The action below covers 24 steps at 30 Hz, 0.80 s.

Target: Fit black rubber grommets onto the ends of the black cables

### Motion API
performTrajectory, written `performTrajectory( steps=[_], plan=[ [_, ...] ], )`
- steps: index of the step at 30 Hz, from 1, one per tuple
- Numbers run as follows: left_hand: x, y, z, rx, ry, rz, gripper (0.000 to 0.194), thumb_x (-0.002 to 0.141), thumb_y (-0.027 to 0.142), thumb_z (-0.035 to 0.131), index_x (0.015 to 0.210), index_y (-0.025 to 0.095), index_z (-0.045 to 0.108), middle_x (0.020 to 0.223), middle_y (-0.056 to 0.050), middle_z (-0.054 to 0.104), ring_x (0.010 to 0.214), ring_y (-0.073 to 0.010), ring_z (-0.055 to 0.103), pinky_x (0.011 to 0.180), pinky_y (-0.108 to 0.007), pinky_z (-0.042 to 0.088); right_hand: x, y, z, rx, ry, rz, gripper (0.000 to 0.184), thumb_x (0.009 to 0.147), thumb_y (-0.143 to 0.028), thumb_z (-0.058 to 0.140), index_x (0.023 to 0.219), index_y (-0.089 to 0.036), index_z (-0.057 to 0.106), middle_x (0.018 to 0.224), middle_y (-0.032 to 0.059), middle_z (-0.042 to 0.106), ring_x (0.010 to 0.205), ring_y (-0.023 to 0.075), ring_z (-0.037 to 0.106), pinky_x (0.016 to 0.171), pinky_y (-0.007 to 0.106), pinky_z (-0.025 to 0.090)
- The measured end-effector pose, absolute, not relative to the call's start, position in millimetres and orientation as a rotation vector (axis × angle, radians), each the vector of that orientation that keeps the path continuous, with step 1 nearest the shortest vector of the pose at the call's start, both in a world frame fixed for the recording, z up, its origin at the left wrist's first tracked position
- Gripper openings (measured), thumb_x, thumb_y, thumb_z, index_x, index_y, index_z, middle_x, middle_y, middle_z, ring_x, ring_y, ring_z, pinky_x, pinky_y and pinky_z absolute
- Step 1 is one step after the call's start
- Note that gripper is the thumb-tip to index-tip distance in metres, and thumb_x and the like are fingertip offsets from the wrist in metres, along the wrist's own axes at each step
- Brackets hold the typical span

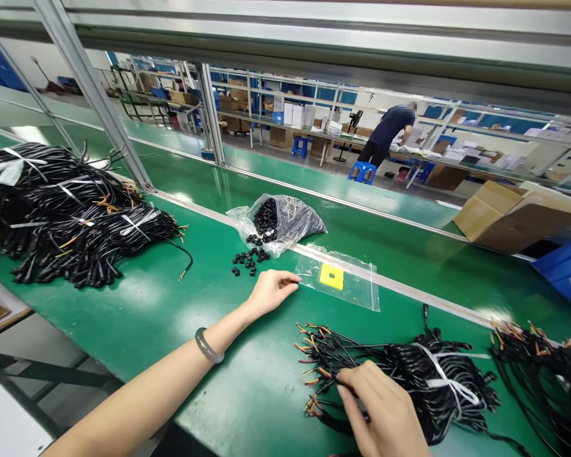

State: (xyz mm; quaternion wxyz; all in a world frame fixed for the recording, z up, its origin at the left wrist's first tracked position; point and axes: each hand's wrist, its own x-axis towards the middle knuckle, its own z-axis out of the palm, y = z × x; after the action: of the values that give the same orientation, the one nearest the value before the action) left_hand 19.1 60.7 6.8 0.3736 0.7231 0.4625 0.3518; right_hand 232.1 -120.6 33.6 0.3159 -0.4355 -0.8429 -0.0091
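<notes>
My left hand (pixel 270 292), wearing a bangle (pixel 208 346), reaches over the green bench. Its thumb and fingers close together at the left edge of a flat clear zip bag (pixel 361 293). Inside that bag lies a yellow square piece (pixel 331 277) with a hole. Just beyond this hand, small black caps (pixel 250 259) are scattered before an open plastic bag (pixel 301 219) full of them. At the lower right, my right hand (pixel 383 406) pinches a black cable (pixel 339 377) near its coloured wire ends. It belongs beside a bundle of black cables (pixel 450 374) tied with white ties.
A large heap of tied cables (pixel 76 216) covers the bench's left end. Another cable bundle (pixel 542 374), a cardboard box (pixel 497 216) and a blue bin (pixel 568 273) stand right. Metal posts (pixel 92 89) rise behind the bench. Farther back, a person (pixel 387 133) bends over another table.
</notes>
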Motion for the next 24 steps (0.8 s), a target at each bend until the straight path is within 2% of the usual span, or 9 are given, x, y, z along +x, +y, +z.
performTrajectory(
  steps=[5,9,16,24],
  plan=[
    [52,79,1,1.908,1.136,0.776,0.023,0.075,0.01,0.061,0.096,0.012,0.07,0.079,-0.003,0.072,0.071,-0.0142,0.068,0.07,-0.023,0.054,227,-116,19,-1.183,-1.993,-0.133,0.012,0.091,-0.011,0.049,0.101,-0.014,0.055,0.08,0.0053,0.057,0.07,0.0135,0.051,0.065,0.026,0.04],
    [74,93,2,2.078,1.129,0.787,0.02,0.074,0.009,0.064,0.092,0.013,0.07,0.082,-0.003,0.071,0.072,-0.0132,0.067,0.069,-0.021,0.052,224,-115,12,-1.187,-1.97,-0.141,0.012,0.091,-0.01,0.048,0.1,-0.014,0.055,0.078,0.0046,0.057,0.069,0.0128,0.053,0.065,0.026,0.041],
    [88,108,-5,2.543,1.089,0.702,0.015,0.081,0.01,0.056,0.077,0.014,0.07,0.083,-0.008,0.069,0.082,-0.0216,0.063,0.078,-0.031,0.046,220,-112,7,-1.17,-1.972,-0.134,0.012,0.09,-0.008,0.047,0.098,-0.014,0.053,0.077,0.0047,0.055,0.069,0.0132,0.05,0.063,0.026,0.037],
    [89,113,-7,2.808,0.905,0.553,0.025,0.088,0.012,0.046,0.068,0.013,0.062,0.076,-0.011,0.062,0.08,-0.0206,0.056,0.074,-0.029,0.044,218,-113,8,-1.199,-1.963,-0.135,0.011,0.091,-0.009,0.045,0.095,-0.014,0.053,0.075,0.004,0.054,0.068,0.0133,0.048,0.063,0.026,0.036]
  ],
)
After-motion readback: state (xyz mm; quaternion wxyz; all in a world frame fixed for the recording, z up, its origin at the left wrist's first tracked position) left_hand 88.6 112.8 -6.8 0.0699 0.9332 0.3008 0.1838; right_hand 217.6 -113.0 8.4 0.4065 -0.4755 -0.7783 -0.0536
